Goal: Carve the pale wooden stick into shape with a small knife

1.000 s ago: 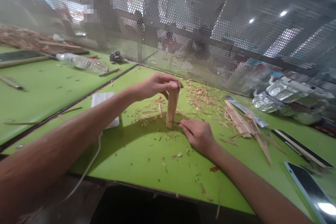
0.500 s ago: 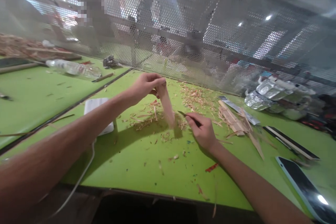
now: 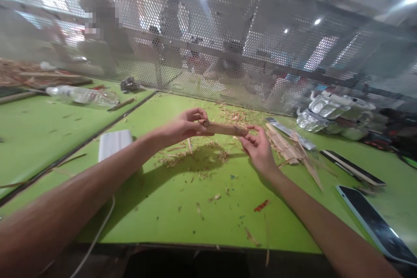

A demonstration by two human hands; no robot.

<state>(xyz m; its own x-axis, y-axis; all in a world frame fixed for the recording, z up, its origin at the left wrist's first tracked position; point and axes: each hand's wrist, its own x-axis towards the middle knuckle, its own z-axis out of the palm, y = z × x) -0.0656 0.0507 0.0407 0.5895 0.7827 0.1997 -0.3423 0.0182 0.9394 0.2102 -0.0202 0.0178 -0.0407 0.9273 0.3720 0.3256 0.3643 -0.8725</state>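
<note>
A pale strip of wood is held nearly level above the green table. My left hand is closed around its left end, thumb and fingers pinching it. At the other end, the fingertips of my right hand close on the wood. A small dark mark shows near that end; I cannot make out whether it is part of a blade. The knife seen earlier cannot be picked out now. Below the strip, curled wood shavings lie scattered in the shadow of my hands.
A white box with a cable lies by my left forearm. To the right are wood strips, a metal ruler, a black bar, a phone and foil-wrapped containers. Behind stands a perforated screen; a plastic bottle lies left.
The wood strip has turned from hanging downward to nearly level. My right hand, which held a knife apart from the wood, has risen to the strip's right end. My left hand has lowered.
</note>
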